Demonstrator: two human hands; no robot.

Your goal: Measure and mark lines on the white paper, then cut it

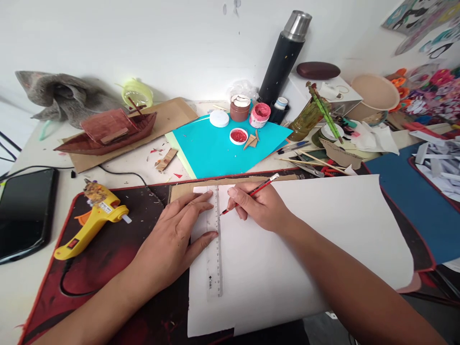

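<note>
A clear plastic ruler [213, 268] lies lengthwise across a large white sheet of paper [305, 254], near its left edge. My left hand [176, 235] rests over the ruler with fingers stretched out, fingertips and thumb pressing it onto the paper. In my right hand [260, 206] is a red and black pencil [257, 190], pinched between thumb and fingers. The pencil's tip touches or nearly touches the ruler's right edge, about level with my left fingers. Under the paper's top edge, a strip of brown cardboard [181, 191] shows.
A yellow glue gun [97, 215] and black phone [27, 211] lie to the left. Behind are a brown model boat [111, 129], blue-green paper [223, 153] with paint jars [260, 115], and a leaning black thermos [282, 67]. Sticks and scissors [309, 167] lie at back right.
</note>
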